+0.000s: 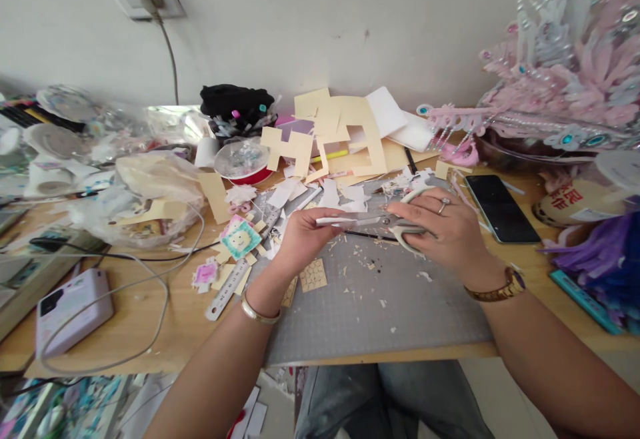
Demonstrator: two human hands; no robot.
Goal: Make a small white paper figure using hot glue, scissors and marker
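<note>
Between the thumb and fingers of my left hand [306, 235] is a small whitish piece of paper or card [331, 221], mostly hidden. My right hand [443, 225] grips a pair of scissors [367, 219] by its white handles, fingers in the loops. The blades point left and reach the piece at my left fingertips; whether they touch it I cannot tell. Both hands are above a grey cutting mat [360, 312] strewn with paper scraps. On the mat near my left wrist lies a square with a cracked pattern [313, 275].
A metal ruler [227, 290] and painted squares [241, 239] lie left of the mat. Cut cream card [357, 115] is piled behind. A phone [501, 209] lies right, near a bowl of pink ornaments [530, 152]. Cables [167, 292] loop past a lilac device [75, 312].
</note>
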